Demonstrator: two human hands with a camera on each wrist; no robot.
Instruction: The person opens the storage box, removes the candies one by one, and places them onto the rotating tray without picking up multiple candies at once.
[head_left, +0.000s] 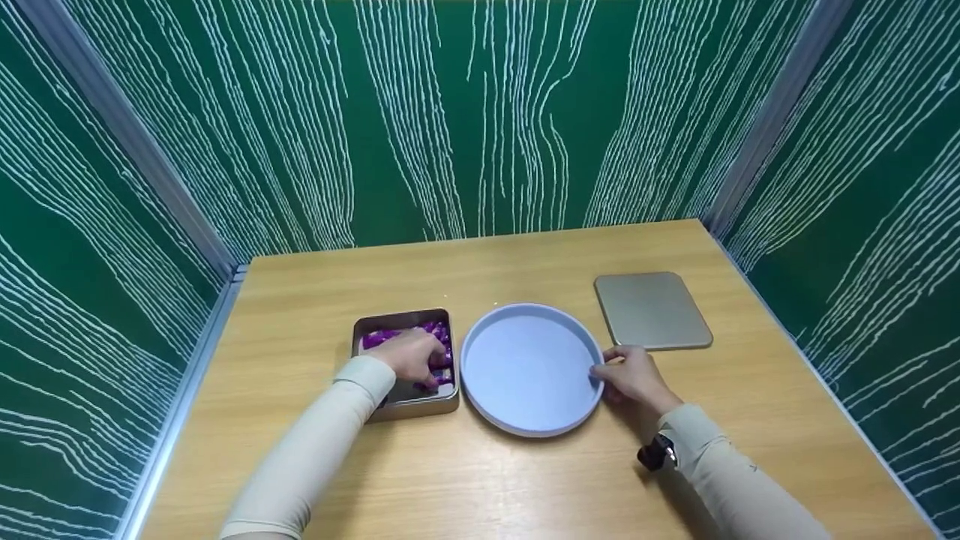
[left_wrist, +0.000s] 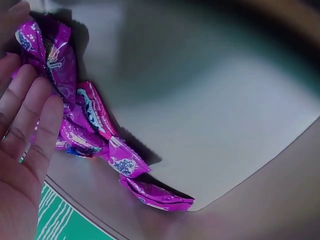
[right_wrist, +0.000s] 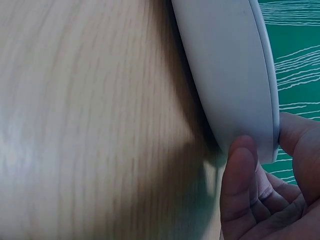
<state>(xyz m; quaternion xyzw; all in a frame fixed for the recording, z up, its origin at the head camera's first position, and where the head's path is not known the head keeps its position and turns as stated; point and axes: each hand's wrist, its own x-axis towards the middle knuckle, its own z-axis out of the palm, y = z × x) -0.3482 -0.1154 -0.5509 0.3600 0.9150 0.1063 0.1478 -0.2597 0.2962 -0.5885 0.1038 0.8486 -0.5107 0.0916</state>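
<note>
container one: an open square metal tin (head_left: 427, 407) stands on the wooden table (head_left: 510, 487). it holds purple wrapped packets (left_wrist: 127, 162), one with a pinker wrapper, bunched along its side walls; the tin's greyish floor shows beside them. the left hand (head_left: 409, 354) is inside the tin, its fingers extended and spread over the packets; whether any packet is pinched cannot be confirmed.

container two: a round, low-walled, pale blue tray (head_left: 529, 367) sits just right of the tin. the right hand (head_left: 636, 377) grips its right edge, thumb at the rim and fingers against the outer wall.

a flat square metal lid (head_left: 654, 311) lies on the table beyond the right hand, near the tray.
</note>
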